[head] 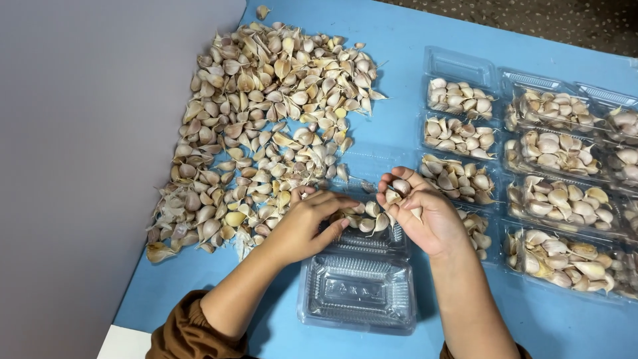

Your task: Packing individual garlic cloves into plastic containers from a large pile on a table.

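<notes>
- On the blue table (399,40), seen from the head camera, an open clear box (362,282) sits right in front of the person.
- Left hand (306,223) reaches into the box's far half, fingers bent down on the garlic cloves (365,219) there.
- Right hand (422,213) is curled around a few cloves, just above that same half.
- Big garlic pile (266,119) lies to the left, nearer the left hand.
- Filled boxes (558,193) stand in rows to the right.

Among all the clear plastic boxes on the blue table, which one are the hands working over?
The open clamshell box nearest the person, directly under both hands. Its lid half is empty; the boxes at right are already full of garlic cloves.
</notes>
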